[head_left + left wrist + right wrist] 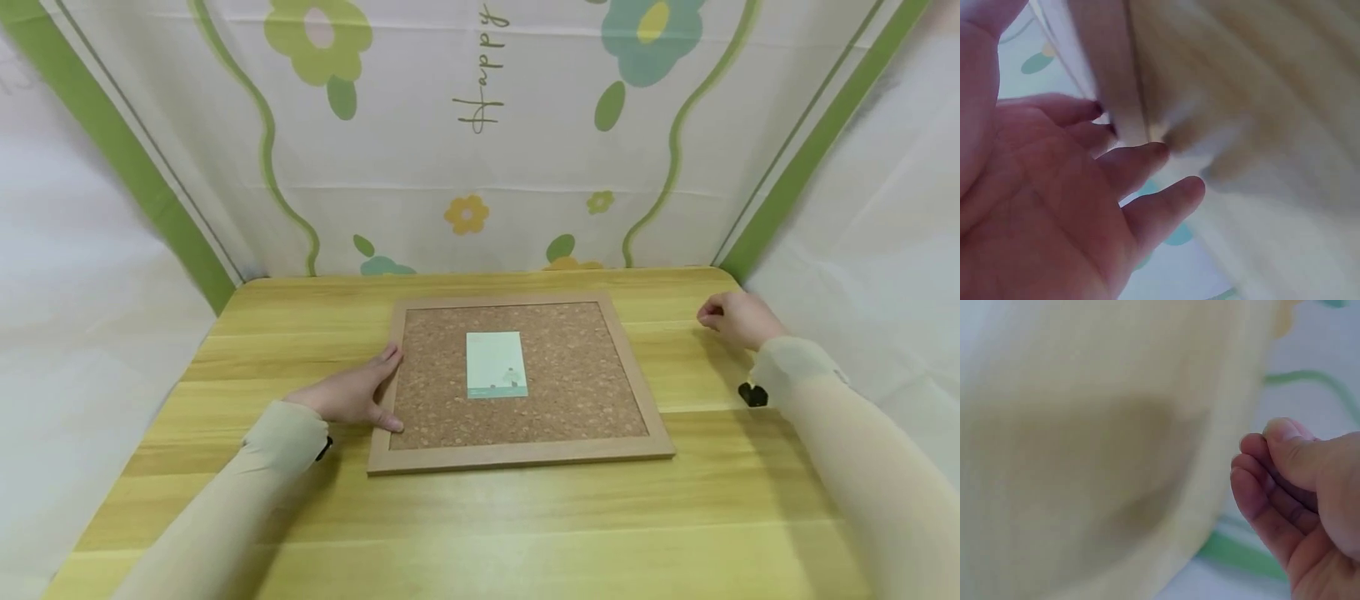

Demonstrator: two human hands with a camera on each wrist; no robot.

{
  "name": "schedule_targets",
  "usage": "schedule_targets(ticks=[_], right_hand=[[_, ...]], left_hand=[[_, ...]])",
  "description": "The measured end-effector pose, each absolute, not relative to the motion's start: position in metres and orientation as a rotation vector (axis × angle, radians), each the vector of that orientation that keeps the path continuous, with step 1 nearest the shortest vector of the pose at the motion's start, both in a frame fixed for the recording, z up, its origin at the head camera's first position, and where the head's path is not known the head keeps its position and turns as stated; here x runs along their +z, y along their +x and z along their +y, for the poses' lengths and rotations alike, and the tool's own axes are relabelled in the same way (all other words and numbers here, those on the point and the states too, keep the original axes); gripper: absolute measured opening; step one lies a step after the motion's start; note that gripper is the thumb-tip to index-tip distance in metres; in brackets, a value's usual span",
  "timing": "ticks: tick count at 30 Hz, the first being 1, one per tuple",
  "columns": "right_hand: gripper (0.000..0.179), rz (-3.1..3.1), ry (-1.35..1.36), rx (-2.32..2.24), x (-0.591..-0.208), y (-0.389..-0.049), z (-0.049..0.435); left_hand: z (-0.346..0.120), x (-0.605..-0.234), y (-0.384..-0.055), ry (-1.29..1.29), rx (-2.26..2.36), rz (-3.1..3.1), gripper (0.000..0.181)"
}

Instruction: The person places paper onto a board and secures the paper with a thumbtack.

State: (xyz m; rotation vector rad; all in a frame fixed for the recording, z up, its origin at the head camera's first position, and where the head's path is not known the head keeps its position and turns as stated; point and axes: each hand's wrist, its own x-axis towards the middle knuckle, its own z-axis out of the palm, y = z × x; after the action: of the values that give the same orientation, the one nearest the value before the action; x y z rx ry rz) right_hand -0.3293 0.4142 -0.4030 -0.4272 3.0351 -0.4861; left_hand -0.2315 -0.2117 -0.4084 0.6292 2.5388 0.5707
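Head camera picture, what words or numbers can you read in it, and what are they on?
"Happy": written sideways on the flowery cloth behind the table.
Tiny marks on the pale green card: too small to read.
Faint marks at the far left edge, on the white sheet: too faint to read.
No numbers that I can make out.

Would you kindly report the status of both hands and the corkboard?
Left hand touching left edge of corkboard. Right hand off to the right, curled, nothing visible held. Mint-green paper sheet flat on corkboard, unobstructed.
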Motion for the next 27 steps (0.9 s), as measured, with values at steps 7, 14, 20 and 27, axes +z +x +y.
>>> schedule_targets(ticks=[7, 14, 20, 27], right_hand=[[0.016, 3.121, -0.536, -0.584, -0.357, -0.311, 0.363], [0.018, 3.026, -0.543, -0.709, -0.339, -0.309, 0.313], [0.014, 2.945, -0.617, -0.804, -0.335, -0.307, 0.267], [0.011, 2.836, -0.649, -0.869, -0.333, -0.306, 0.221]], left_hand=[[-0.182, -0.390, -0.231, 0.777, 0.475, 2.636, 0.095], [-0.135, -0.382, -0.242, 1.022, 0.351, 2.708, 0.062], [-0.111, -0.387, -0.251, 1.131, 0.274, 2.678, 0.050], [-0.096, -0.393, -0.251, 1.120, 0.130, 2.591, 0.047]])
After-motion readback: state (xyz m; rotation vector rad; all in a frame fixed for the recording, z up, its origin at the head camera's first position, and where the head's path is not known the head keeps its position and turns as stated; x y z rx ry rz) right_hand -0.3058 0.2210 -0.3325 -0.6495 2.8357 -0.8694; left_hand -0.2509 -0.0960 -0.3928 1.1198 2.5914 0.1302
